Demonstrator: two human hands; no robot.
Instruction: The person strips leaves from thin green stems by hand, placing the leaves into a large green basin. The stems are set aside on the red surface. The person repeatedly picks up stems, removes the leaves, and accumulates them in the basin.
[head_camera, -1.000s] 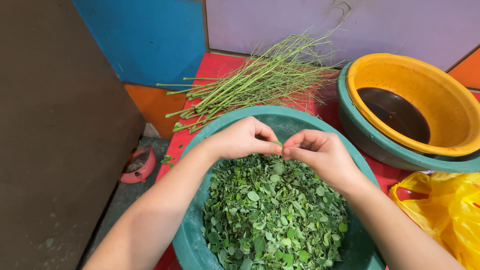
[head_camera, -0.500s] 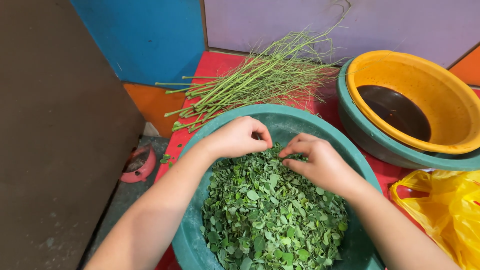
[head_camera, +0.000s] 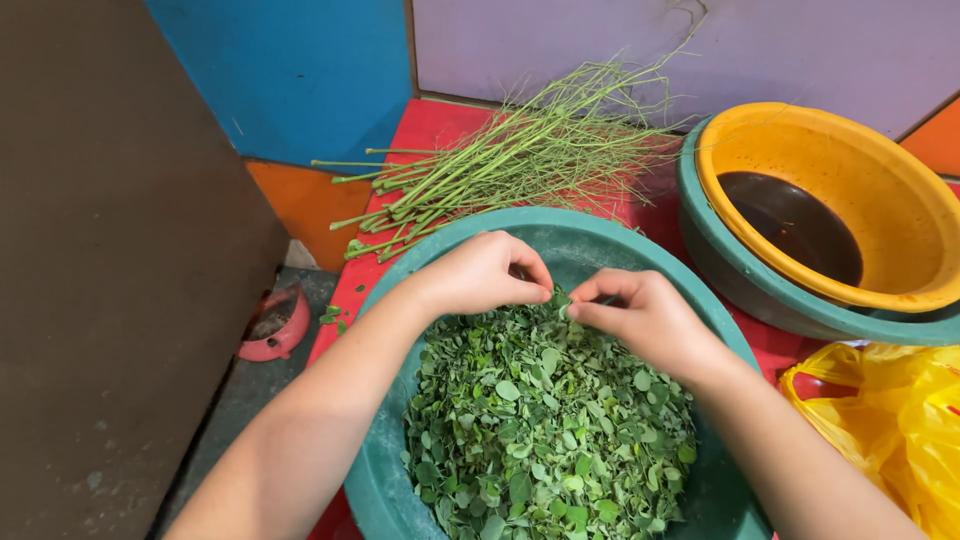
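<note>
- Over the green basin (head_camera: 395, 470), one of three tubs I count, my two hands meet above the heap of plucked leaves (head_camera: 545, 430).
- My left hand (head_camera: 480, 275) pinches a small sprig (head_camera: 558, 297); fingers curled tight.
- My right hand (head_camera: 645, 320) nips the same sprig (thumb and forefinger nearly closed).
- One bundle of bare stems (head_camera: 510, 160) lies behind.
- One orange basin (head_camera: 850, 170) sits inside a second green basin (head_camera: 740, 280).
- One yellow bag (head_camera: 890, 420) lies beside me.

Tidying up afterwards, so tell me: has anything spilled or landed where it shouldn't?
A few loose green leaves lie outside the teal basin, on the red mat's left edge beside the pink dish. Nothing else stands out.
</note>
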